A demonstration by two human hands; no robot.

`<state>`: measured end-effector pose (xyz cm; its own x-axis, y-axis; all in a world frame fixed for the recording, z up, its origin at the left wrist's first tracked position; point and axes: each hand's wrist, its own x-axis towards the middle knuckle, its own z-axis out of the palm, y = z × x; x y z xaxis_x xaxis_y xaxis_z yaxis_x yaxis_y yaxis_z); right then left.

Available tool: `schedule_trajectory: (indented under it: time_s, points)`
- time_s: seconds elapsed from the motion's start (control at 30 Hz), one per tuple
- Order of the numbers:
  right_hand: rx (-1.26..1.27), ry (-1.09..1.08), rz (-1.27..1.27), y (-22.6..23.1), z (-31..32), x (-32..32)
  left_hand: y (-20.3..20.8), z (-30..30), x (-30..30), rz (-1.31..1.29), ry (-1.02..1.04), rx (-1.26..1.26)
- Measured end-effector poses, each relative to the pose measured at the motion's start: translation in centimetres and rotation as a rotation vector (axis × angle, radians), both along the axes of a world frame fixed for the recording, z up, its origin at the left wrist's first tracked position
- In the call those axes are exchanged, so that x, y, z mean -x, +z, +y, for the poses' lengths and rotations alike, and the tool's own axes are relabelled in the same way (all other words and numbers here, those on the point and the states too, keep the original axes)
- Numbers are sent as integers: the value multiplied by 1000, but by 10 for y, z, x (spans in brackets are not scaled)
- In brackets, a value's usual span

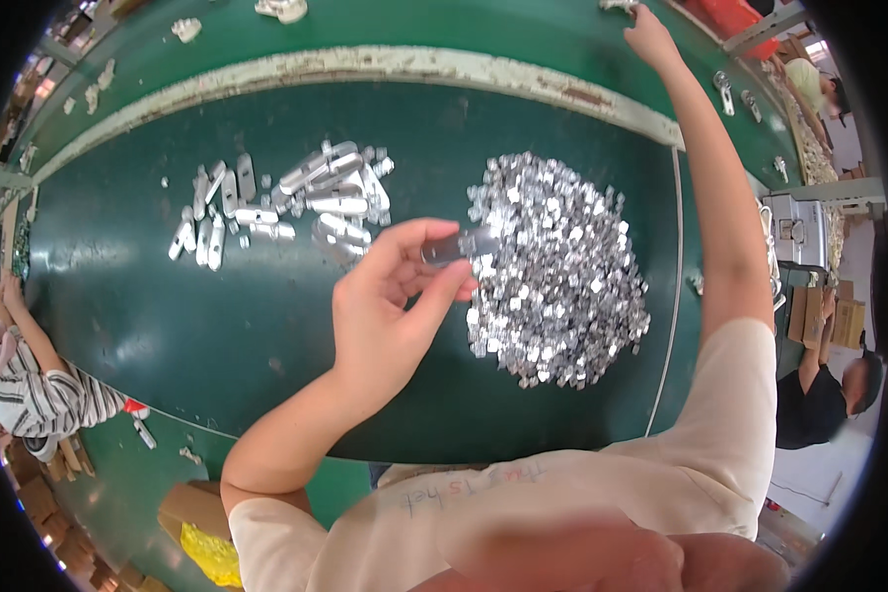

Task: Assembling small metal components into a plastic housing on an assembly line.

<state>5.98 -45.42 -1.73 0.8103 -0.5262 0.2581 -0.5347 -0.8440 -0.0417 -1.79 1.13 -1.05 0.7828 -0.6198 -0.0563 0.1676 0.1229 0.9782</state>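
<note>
My left hand (pixel 385 306) is closed, pinching a short, dull metal plate (pixel 454 248) between thumb and fingers at the left edge of a large heap of small shiny metal pieces (pixel 562 276). My right arm stretches away to the far right, over the ledge. At its end my right hand (pixel 653 41) has its fingers drawn together at a small pale part (pixel 618 6) on the green surface beyond; whether it grips that part is too small to make out. Left of the heap lie elongated, round-ended metal parts (pixel 340 183), with more narrow ones (pixel 215 202) farther left.
A worn whitish ledge (pixel 405 64) curves between the dark green table (pixel 168 335) and the green surface (pixel 405 22) behind it, which carries scattered pale parts. Other people work at both sides. A cardboard box with a yellow bag (pixel 210 553) sits at lower left.
</note>
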Motion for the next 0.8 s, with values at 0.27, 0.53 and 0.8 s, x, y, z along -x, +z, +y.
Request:
schedule_trajectory:
  time_s: [0.27,0.53,0.8]
  points:
    - [78,-328,51,-31,-81,-51,-12,-2,-7,9,-50,-32]
    - [-1213,21,-546,-5,1,-29,-4,4,-16,-47,-96,-63]
    - [-622,-16,-285,-2,100,-20,-2,-5,-14,-77,-101,-60]
